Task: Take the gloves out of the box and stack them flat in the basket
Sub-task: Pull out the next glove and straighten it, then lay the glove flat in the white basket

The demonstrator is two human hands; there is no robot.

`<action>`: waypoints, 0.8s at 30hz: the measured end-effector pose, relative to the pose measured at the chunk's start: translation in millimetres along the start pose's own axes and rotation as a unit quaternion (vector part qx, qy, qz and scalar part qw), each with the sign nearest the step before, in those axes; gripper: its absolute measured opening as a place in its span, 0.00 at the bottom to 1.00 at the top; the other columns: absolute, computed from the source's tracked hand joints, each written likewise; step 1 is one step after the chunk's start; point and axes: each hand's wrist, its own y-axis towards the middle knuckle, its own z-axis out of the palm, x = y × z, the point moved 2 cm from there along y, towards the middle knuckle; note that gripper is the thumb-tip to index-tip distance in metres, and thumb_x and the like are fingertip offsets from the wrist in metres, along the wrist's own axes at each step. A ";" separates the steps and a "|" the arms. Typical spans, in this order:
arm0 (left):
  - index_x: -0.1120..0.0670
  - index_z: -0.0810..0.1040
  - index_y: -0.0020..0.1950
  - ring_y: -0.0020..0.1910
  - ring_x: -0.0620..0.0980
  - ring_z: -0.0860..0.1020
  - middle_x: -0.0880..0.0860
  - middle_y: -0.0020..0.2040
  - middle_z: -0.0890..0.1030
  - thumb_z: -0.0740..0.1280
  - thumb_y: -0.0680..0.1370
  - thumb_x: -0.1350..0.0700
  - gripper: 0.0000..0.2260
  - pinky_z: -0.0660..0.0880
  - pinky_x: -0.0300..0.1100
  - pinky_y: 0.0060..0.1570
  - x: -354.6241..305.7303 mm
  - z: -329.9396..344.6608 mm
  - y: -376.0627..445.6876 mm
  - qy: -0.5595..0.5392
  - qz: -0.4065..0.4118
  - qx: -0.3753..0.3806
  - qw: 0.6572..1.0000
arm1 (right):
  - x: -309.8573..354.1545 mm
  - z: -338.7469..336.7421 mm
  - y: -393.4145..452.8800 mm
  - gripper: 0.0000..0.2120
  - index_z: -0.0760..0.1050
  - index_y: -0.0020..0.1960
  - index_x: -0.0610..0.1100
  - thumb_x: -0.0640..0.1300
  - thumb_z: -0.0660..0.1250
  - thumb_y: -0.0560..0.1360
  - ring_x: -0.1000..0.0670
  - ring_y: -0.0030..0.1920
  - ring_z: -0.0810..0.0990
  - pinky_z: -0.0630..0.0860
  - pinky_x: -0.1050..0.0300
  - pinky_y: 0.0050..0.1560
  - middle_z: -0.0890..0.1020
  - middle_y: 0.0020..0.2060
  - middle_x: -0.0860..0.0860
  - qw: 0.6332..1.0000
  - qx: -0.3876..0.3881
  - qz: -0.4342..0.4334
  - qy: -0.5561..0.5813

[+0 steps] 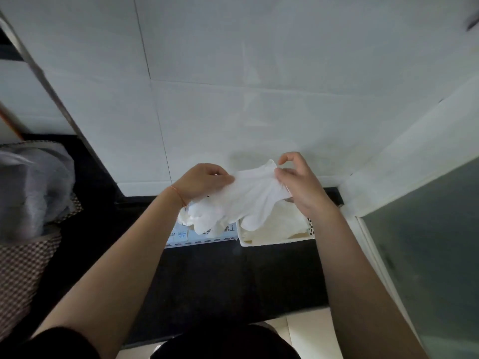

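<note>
Surface: dark counter running across the lower middle of the view, carrying box and basket side by side.

Box: printed glove carton at 6 o'clock from the left hand, its near edge showing; more white gloves bunch up at its opening.

Basket: white, just beside the box at its 3 o'clock. A pale layer already lies flat inside; its far wall is hidden by the hands.

Glove: white, thin, held in the air, spread between both hands. Its fingers hang towards 7 o'clock over the gap between box and basket.

Left hand: fingers curled, pinching the glove's left edge.

Right hand: thumb and fingertips pinching the cuff end at 1 o'clock of the glove.

Wall: pale tiles beyond.

Handling note, as judged: the step in hand is spreading one glove before laying it. Keep light, even tension between the two pinches so the film smooths out without stretching, lower the finger end first onto the layer in the basket, then release the cuff last. Check that no second glove clings underneath.
</note>
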 end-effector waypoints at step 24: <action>0.52 0.76 0.58 0.54 0.58 0.78 0.54 0.56 0.80 0.58 0.79 0.62 0.13 0.70 0.44 0.46 38.1 178.6 125.5 0.539 0.055 -0.017 0.840 | -178.7 -77.3 79.3 0.25 0.71 0.72 0.47 0.30 0.57 0.78 0.47 0.68 0.72 0.71 0.55 0.63 0.69 0.72 0.49 0.911 0.104 0.076 -0.392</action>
